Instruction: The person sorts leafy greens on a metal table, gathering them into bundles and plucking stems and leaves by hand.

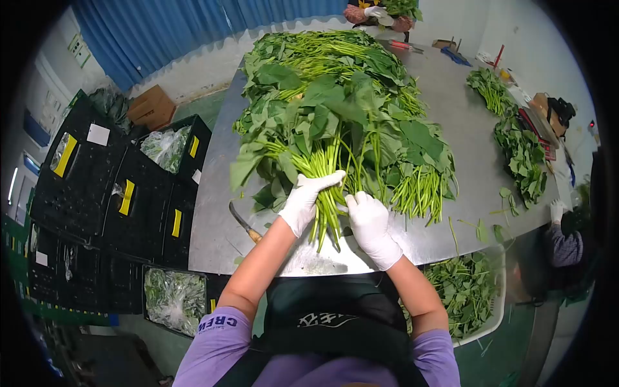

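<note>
**A:** What is in the hands here?

**B:** A bundle of leafy green stalks (325, 187), water spinach by the look of it, at the near edge of the steel bench (213, 219), right in front of the person. The left hand (308, 200), in a white glove, has its grip closed around the stems just below the leaves. The right hand (373, 229), gloved too, rests against the stem ends on the other side; its grip looks loosely curled on a few stalks, though I cannot tell how firmly.

**A:** How would that bundle handle?

**B:** Light, I judge, and limp at the top. The stems seem fairly firm yet thin enough to snap or crease if bent sharply; the broad leaves are soft and would bruise or tear under pressure. Loose stalks could slide out of a slack hold, especially if wet.

**A:** So where should one take it?

**B:** Around the stems, near where the left hand sits, gathering them all at once, never by the leaves.

**A:** And its look?

**B:** Long pale-green stems hanging past the fist, dark arrow-shaped leaves fanning upward into the large heap of greens (335, 97) behind. A knife (244, 222) lies on the bench just left of the left forearm, and a white basket of trimmings (500, 316) sits low at the right.
</note>
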{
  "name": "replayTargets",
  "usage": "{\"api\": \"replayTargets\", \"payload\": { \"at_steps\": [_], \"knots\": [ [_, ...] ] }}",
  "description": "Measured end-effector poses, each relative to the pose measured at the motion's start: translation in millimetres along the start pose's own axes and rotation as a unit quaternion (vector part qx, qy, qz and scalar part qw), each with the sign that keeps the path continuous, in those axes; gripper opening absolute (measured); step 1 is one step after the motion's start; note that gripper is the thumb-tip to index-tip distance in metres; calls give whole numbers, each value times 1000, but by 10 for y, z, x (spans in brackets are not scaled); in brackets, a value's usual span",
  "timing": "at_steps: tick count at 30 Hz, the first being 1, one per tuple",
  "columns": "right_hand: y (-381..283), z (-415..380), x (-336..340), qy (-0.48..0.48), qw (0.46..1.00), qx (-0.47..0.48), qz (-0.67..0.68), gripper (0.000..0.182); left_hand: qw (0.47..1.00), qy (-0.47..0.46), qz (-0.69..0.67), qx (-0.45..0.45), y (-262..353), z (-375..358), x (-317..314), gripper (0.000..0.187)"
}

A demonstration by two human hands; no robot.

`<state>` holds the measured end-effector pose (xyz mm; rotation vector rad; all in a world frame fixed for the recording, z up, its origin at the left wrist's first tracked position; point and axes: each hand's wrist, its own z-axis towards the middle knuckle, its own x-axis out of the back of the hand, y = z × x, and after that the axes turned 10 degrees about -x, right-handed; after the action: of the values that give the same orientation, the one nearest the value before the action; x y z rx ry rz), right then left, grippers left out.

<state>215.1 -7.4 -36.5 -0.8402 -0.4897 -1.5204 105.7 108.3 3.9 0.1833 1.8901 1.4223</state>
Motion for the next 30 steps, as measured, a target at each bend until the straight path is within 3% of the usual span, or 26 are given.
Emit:
{"api": "replayTargets", "payload": {
  "at_steps": [4,8,11,13,15,17,18,19,21,22,25,26,29,30],
  "knots": [
    [7,-39,-16,-2,1000,-3,-3,20,999,32,12,3,2,-2,-49,21],
    [16,-93,-31,-42,999,-24,-1,24,996,0,-3,86,-31,22,36,20],
    [7,-80,121,-62,982,-71,164,31,995,7,16,96,-10,21,76,19],
    [105,-47,214,-19,953,-149,262,40,999,9,10,36,-52,68,155,19],
    [313,-32,237,76,944,-213,242,42,999,30,26,20,5,75,175,20],
    [631,-161,10,26,936,-284,208,44,999,34,3,37,40,64,188,20],
    [719,-206,-37,-97,909,-336,228,48,999,27,0,27,21,65,216,20],
    [805,-279,-169,-191,824,-390,365,49,1000,19,-2,14,7,81,236,20],
    [707,-292,-249,-260,713,-418,499,44,1000,15,-8,13,10,69,226,20],
    [688,-305,-245,-264,704,-408,517,31,1000,15,-11,12,11,56,223,21],
    [788,-320,-316,-226,743,-412,478,17,1000,18,-8,9,79,-4,183,20],
    [674,-212,-122,-127,690,-431,567,12,999,34,-10,9,135,-45,145,20],
    [1003,-206,108,-15,757,-463,461,14,998,66,-2,0,225,-42,246,20],
    [1191,-295,80,19,755,-482,444,14,996,80,-3,-38,202,-21,279,19]
  ]
}}
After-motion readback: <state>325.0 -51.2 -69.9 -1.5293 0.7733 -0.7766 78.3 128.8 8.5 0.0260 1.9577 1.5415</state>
